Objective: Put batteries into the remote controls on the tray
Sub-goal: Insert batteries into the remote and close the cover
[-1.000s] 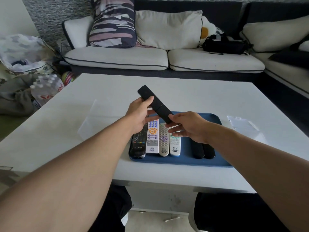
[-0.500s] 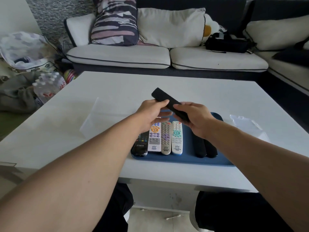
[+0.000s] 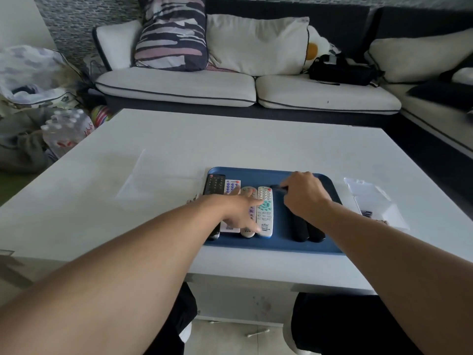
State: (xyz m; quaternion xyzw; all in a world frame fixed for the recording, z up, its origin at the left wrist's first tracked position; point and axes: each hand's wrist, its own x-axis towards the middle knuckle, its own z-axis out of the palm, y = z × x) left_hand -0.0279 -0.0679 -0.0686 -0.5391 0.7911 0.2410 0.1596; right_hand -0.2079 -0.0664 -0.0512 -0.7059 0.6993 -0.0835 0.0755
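Remotes lie flat on the smooth blue tray: left hand spread over them, right hand gripping a slim black remote.

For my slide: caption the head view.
Right hand sets a black remote on the blue tray; left hand over the others.

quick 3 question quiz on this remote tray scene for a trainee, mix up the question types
1. True or false: the flat blue plastic tray sits on the white table.
2. Which hand lies over the light-coloured button remotes? A left hand B right hand
3. Fill in: the right hand is on a slim ___ remote.

Key: 1 true; 2 A; 3 black
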